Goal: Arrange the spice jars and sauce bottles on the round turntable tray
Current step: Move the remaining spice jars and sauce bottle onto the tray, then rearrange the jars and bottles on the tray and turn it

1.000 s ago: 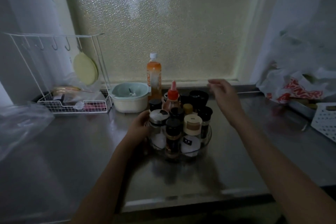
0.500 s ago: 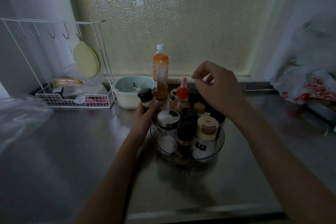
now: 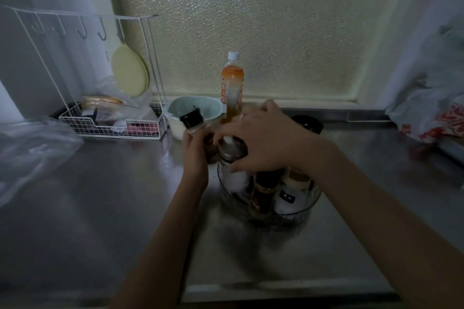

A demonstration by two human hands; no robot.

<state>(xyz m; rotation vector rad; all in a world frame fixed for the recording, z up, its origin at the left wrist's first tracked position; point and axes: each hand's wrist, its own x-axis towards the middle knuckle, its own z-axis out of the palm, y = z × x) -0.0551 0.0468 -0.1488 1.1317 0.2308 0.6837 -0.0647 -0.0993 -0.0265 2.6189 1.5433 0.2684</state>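
A clear round turntable tray (image 3: 296,212) stands on the steel counter, packed with several spice jars and sauce bottles. My left hand (image 3: 194,150) is shut on a small black-capped spice jar (image 3: 192,120), held tilted just left of the tray. My right hand (image 3: 261,138) reaches across the tray and grips the metal lid of a glass shaker with white contents (image 3: 232,158) at the tray's left side. A dark sauce bottle (image 3: 263,193) and a white jar with a tan lid (image 3: 292,192) stand at the tray's front. My right hand hides the jars behind.
An orange drink bottle (image 3: 232,85) and a pale green bowl (image 3: 193,113) stand behind the tray by the frosted window. A white wire rack (image 3: 110,125) sits at the back left, a clear plastic bag (image 3: 32,148) left, and a printed plastic bag (image 3: 437,118) right.
My right hand has dropped from above the tray onto the shaker's lid. My left hand lifted the small black-capped jar off the tray and still holds it beside the tray.
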